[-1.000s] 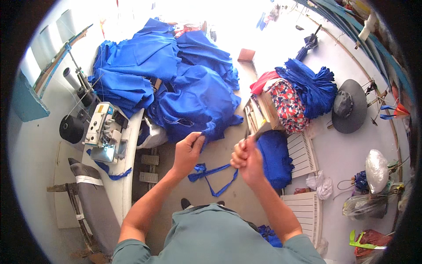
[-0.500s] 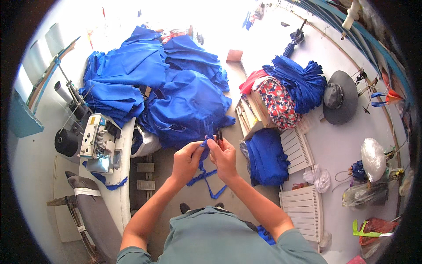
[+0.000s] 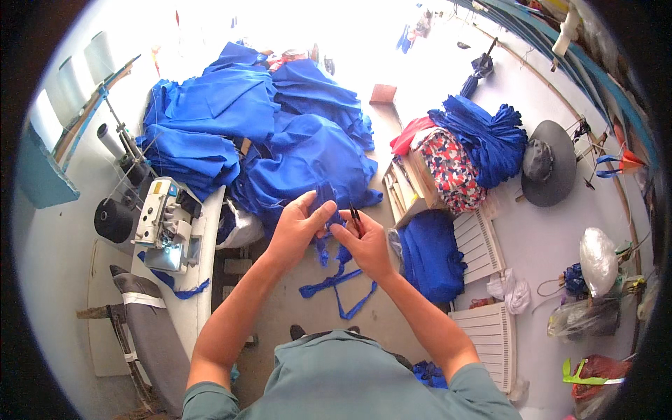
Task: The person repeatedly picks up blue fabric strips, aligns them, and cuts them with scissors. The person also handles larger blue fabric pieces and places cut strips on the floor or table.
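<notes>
My left hand (image 3: 297, 231) pinches a frayed blue fabric strip (image 3: 323, 248) at the front of the big pile of blue cloth (image 3: 294, 147). Just right of it, my right hand (image 3: 365, 248) is closed on small dark snips with some red on them (image 3: 357, 218), their tips upward, and its thumb is at the blue strip. Below my hands a narrow blue strip (image 3: 357, 308) trails down in a loop.
At left, a white overlock machine (image 3: 161, 217) stands on a bench (image 3: 199, 294) with thread cones (image 3: 112, 220) and a padded grey board (image 3: 147, 329). At right are wooden boxes (image 3: 399, 189), blue bundles (image 3: 427, 255), slatted white stools (image 3: 483, 343) and a dark hat (image 3: 549, 161).
My hands came together at the blue strip; since half a second ago my left hand has risen higher on it and my right hand has moved slightly right with the snips.
</notes>
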`<state>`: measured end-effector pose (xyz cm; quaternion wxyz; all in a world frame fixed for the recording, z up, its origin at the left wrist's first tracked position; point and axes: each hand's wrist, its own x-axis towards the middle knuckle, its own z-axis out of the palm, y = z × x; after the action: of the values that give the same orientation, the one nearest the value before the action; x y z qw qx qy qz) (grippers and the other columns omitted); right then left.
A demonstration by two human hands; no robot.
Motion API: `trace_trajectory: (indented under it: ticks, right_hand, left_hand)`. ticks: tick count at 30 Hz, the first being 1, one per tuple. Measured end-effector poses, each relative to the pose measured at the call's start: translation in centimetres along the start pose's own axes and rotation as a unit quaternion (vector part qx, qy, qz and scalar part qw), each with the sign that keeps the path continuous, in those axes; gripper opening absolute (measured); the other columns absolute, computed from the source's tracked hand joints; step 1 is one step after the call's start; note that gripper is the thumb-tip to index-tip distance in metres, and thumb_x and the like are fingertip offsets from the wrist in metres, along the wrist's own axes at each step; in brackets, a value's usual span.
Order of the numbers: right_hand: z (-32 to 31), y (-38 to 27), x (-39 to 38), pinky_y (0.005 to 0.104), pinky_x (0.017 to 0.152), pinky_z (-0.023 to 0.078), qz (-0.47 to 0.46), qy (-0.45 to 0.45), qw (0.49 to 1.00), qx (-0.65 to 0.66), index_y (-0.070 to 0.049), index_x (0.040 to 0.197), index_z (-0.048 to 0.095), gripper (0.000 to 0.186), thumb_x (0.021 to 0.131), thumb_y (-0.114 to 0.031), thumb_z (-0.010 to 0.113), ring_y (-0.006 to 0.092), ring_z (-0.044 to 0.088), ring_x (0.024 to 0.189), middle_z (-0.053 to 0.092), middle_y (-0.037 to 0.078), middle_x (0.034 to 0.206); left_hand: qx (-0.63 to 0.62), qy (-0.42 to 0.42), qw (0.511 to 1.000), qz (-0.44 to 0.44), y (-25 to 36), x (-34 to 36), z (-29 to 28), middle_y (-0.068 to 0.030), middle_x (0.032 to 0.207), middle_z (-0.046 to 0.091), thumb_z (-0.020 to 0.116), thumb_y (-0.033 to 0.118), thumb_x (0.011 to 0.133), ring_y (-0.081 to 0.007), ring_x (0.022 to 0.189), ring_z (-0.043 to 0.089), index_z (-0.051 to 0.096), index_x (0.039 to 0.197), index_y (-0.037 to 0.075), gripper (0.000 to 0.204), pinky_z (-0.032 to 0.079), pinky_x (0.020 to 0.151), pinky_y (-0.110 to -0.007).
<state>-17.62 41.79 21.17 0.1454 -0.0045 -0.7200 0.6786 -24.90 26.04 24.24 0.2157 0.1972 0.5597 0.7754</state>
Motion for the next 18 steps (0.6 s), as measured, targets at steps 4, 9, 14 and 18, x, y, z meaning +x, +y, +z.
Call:
trace_trajectory:
  ticks: [4, 9, 14, 18]
  right_hand:
    - [0.1, 0.1, 0.2, 0.0181, 0.055, 0.031, -0.015, 0.008, 1.000, -0.025, 0.000, 0.112, 0.068, 0.028, 0.091, -0.017, 0.077, -0.0005, 0.036, 0.063, 0.038, -0.012, 0.070]
    - [-1.7, 0.2, 1.4, 0.0178, 0.049, 0.027, 0.070, 0.018, 0.987, 0.141, -0.001, 0.119, 0.070, 0.032, 0.102, -0.027, 0.062, -0.0019, 0.037, 0.057, 0.052, -0.011, 0.072]
    - [-2.9, 0.7, 4.3, 0.0195, 0.058, 0.042, -0.027, 0.041, 0.998, 0.042, 0.003, 0.123, 0.066, 0.053, 0.097, -0.043, 0.068, 0.0017, 0.051, 0.070, 0.065, 0.000, 0.091]
    - [-1.7, 0.0, 5.6, 0.0268, 0.073, 0.052, -0.118, 0.026, 0.991, -0.056, 0.004, 0.126, 0.062, 0.070, 0.082, -0.047, 0.082, 0.0086, 0.062, 0.084, 0.071, 0.006, 0.102]
  left_hand:
    - [0.083, 0.031, 0.996, 0.005, 0.0, 0.5, 0.4, 0.0056, 0.079, 0.059, 0.063, 0.027, 0.100, -0.0027, 0.066, 0.048, 0.070, 0.108, 0.005, 0.024, 0.037, 0.059, -0.021]
    - [0.182, 0.068, 0.976, 0.104, 3.6, 2.5, 0.7, 0.0028, 0.083, 0.060, 0.056, 0.031, 0.100, -0.0071, 0.076, 0.051, 0.068, 0.095, 0.007, 0.027, 0.040, 0.068, -0.026]
    - [0.184, 0.068, 0.959, 0.207, 10.7, 6.6, 2.2, -0.0048, 0.092, 0.065, 0.053, 0.032, 0.102, -0.0137, 0.088, 0.058, 0.067, 0.102, 0.003, 0.032, 0.044, 0.083, -0.028]
    - [0.052, 0.024, 0.982, 0.181, 14.7, 8.6, 5.8, -0.0130, 0.098, 0.069, 0.051, 0.030, 0.103, -0.0190, 0.093, 0.065, 0.067, 0.109, 0.001, 0.033, 0.050, 0.084, -0.032]
